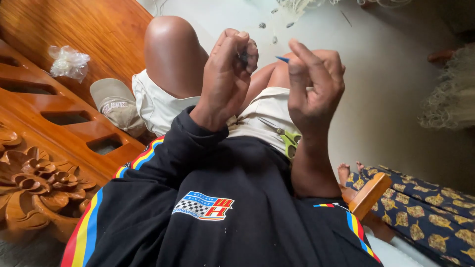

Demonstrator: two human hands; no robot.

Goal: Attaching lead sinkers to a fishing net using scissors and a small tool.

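Both hands raised: my left hand (228,74) pinches something small and dark; right hand (314,81) holds a blue needle (282,59), tip pointing left.

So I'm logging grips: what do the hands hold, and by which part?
Right hand pinches a small blue tool, only its tip showing. Left hand pinches something small and dark; what cannot be told.

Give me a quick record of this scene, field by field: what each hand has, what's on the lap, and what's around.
left hand: raised, fingers curled around a small dark item, too small to identify
right hand: raised, pinching a thin blue pointed tool
lap: green-handled scissors lying on pale shorts
left side: carved wooden bench, tan cap, crumpled clear plastic bag
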